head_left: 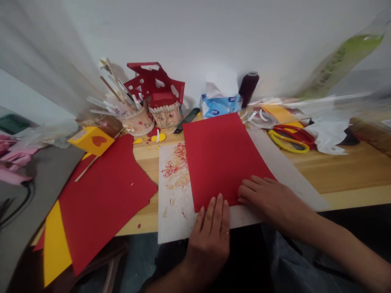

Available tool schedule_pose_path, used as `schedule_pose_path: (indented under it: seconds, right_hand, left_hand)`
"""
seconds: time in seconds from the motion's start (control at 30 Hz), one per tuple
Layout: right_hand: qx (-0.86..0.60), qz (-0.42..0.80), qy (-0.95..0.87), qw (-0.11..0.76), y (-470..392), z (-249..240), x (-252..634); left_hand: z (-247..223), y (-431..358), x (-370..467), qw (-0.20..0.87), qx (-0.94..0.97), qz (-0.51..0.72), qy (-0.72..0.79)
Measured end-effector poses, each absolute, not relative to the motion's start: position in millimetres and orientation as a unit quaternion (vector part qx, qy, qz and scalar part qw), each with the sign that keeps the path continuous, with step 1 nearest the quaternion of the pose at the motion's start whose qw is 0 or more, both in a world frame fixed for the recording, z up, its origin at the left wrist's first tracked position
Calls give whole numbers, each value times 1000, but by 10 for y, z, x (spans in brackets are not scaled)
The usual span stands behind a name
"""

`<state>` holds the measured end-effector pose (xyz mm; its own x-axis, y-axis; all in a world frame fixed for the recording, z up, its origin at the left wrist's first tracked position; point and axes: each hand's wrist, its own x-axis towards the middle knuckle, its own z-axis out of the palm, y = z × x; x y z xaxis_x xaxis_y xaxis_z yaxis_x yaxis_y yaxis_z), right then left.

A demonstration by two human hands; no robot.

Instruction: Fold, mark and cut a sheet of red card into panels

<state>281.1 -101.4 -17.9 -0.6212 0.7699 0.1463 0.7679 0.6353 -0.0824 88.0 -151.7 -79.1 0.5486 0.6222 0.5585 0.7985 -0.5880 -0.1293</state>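
"Where's the smooth red rectangular paper sheet (pixel 226 158)?"

"On the larger white paper sheet (pixel 175 228) with red and tan flecks, atop the pale wooden counter (pixel 330 175)."

"And the hands?"

"Apart. The left hand (pixel 210 232) lies flat, fingertips over the near edge; the right hand (pixel 271 197) curves over the near right corner. Whether its thumb pinches, I can't tell."

"How would it handle?"

"Probably light, fairly stiff, easily creased, perhaps slippery. Best held by its edges or pressed with flat fingers."
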Motion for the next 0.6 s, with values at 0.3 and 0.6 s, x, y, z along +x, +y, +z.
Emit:
schedule_pose_path:
  seconds: [0.3,0.6]
  right_hand:
    - [-458,-78,-884,49,-1047,-198,2825]
    - [-457,-60,-883,91,-1047,-240,2873]
  left_hand:
    - [-770,-1537,908,191,-855,-232,-422]
    - [-671,-1516,1120,161,-857,-242,-426]
